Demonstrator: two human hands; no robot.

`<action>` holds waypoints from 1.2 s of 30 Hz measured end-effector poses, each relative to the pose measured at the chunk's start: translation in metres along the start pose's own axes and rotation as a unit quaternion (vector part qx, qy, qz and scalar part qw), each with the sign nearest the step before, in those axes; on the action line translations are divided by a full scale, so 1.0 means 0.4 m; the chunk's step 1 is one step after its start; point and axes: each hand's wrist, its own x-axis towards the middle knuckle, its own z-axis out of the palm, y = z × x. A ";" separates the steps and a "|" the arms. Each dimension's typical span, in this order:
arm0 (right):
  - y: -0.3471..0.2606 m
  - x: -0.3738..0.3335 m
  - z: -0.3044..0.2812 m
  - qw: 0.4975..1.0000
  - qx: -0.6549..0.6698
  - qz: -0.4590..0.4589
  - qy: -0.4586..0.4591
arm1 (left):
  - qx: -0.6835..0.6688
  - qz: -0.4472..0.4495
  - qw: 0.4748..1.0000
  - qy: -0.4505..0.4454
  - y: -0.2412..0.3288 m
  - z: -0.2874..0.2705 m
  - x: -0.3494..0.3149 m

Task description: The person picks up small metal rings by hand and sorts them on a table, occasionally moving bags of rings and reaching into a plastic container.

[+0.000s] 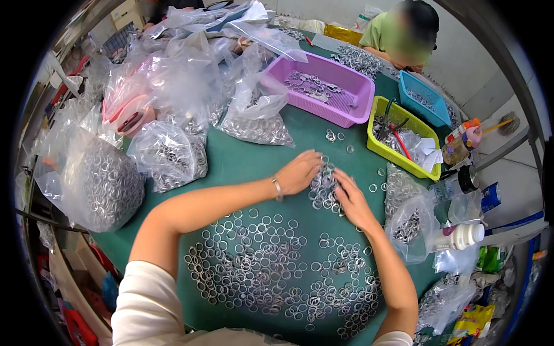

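A small heap of silver metal rings (324,192) lies on the green tabletop between my two hands. My left hand (301,173) rests against the heap's left side, its fingers curved and slightly blurred; it appears open, cupped rather than gripping. On the other side, my right hand (353,200) is open, with its stretched fingers touching the heap's edge. Closer to me, many loose rings (248,259) are spread over the table, and a second scatter of rings (346,277) lies below my right forearm. Single rings (373,188) lie just right of my right hand.
Bags of rings (109,184) crowd the left. At the back stand a purple basket (358,115) and a blue basket (441,115). A yellow-green basket (398,158) holds pliers (399,134). Bottles (459,236) line the right edge. Another person (378,32) sits across the table.
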 end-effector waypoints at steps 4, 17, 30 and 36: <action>-0.063 -0.023 -0.041 0.997 -0.059 -0.025 0.046 | -0.075 0.014 0.995 0.066 0.018 -0.048 0.065; -0.087 -0.127 0.010 0.995 -0.046 -0.076 -0.052 | -0.021 0.131 0.962 -0.239 -0.008 0.030 0.109; 0.073 0.049 -0.027 0.903 -0.285 0.127 0.296 | 0.127 0.063 0.965 -0.221 -0.026 0.077 0.230; -0.011 -0.150 0.032 0.977 -0.015 0.089 0.192 | -0.053 0.089 0.931 -0.349 0.064 -0.051 0.001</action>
